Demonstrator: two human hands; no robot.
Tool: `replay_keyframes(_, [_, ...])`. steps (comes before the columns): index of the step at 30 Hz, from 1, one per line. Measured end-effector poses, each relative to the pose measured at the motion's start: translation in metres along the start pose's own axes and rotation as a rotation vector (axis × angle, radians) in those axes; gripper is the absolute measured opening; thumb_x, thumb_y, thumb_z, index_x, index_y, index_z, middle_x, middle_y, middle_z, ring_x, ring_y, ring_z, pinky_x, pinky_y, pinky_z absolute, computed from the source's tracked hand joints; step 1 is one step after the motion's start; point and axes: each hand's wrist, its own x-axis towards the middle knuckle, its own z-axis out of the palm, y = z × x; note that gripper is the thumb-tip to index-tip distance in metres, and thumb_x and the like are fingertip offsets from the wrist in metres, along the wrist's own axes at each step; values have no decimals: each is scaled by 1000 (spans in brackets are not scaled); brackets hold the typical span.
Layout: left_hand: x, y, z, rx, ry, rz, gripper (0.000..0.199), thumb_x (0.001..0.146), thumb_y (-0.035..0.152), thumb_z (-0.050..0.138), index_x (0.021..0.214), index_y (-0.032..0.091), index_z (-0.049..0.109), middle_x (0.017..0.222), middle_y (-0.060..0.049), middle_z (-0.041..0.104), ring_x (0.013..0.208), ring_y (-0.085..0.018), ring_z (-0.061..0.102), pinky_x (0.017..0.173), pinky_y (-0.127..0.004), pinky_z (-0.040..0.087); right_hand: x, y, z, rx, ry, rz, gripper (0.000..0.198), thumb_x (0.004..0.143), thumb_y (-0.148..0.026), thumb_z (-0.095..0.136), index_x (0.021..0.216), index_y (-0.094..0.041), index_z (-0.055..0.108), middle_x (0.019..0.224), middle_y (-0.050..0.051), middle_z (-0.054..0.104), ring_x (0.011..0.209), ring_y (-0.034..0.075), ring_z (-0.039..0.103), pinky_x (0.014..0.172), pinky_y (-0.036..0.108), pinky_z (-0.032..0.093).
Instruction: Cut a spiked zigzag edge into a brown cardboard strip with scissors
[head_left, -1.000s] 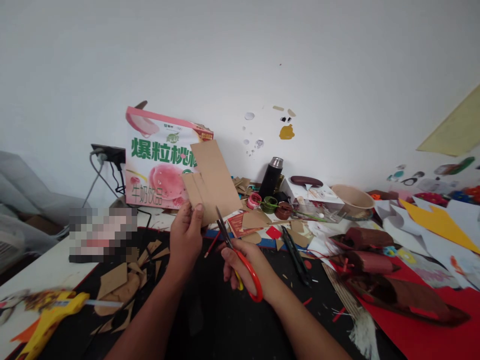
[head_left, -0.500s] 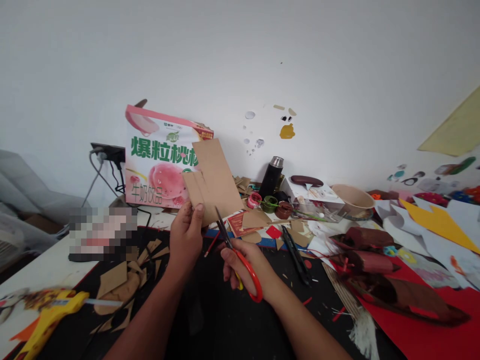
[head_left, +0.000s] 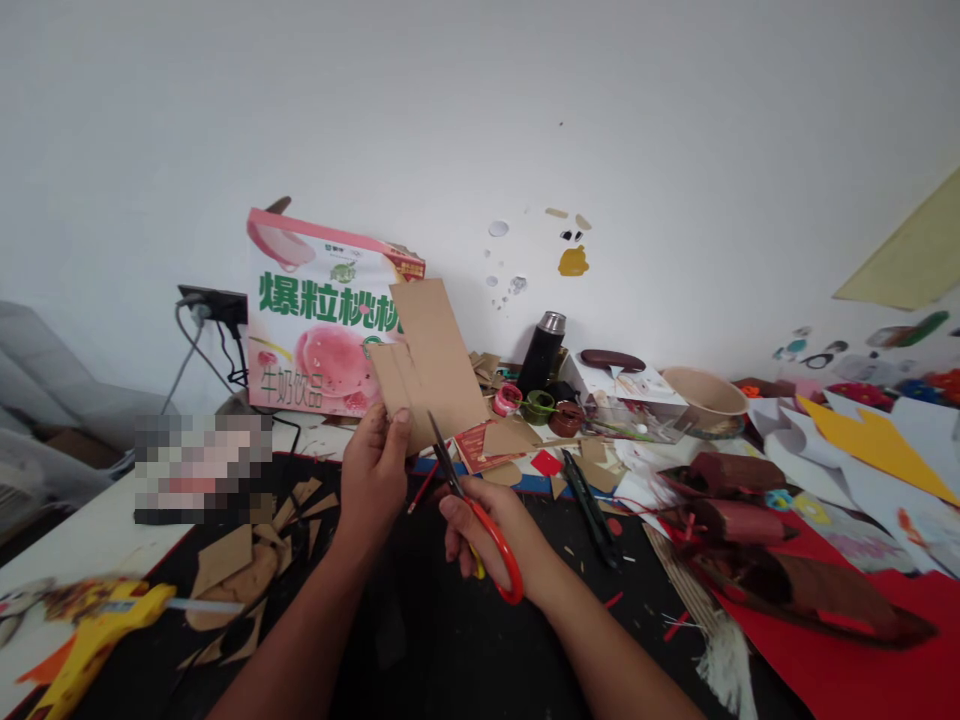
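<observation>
My left hand [head_left: 377,463] is closed on the lower left corner of a brown piece of cardboard [head_left: 437,355], pinching it between thumb and fingers. The cardboard is held up and tilted, with a step cut into its upper left edge. In my right hand [head_left: 491,525] is a pair of scissors [head_left: 496,548] with orange-red and yellow handles. The dark blades point up and away, near the cardboard's lower edge, and look nearly closed. Whether they touch the cardboard I cannot tell.
Behind stands a pink drink carton [head_left: 322,310]. A yellow glue gun [head_left: 105,640] and cardboard scraps [head_left: 229,565] lie left. Paint pots [head_left: 538,407], a black flask [head_left: 543,352] and a utility knife [head_left: 591,508] are beyond my right hand. Brown model boats [head_left: 817,590] sit right.
The cardboard has turned slightly and shifted a little to the right in my left hand. My right hand and the scissors are almost where they were.
</observation>
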Motion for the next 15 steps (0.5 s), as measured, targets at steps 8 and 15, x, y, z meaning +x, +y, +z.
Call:
replay_keyframes(8, [-2, 0, 1, -57, -12, -56, 33, 102, 48, 56, 112, 20, 70, 104, -6, 73, 91, -24, 67, 80, -33, 53, 1, 4, -1, 0, -6, -3, 56, 97, -72, 58, 106, -17, 64, 64, -2, 64, 42, 10, 55, 39, 18, 39])
replay_keyframes(15, [-2, 0, 2, -85, -23, -62, 35, 101, 49, 57, 115, 19, 70, 109, -8, 75, 100, -26, 69, 85, -35, 54, 1, 1, 0, -1, 0, -3, 58, 96, -74, 58, 104, -17, 63, 64, -2, 65, 42, 10, 55, 39, 18, 39])
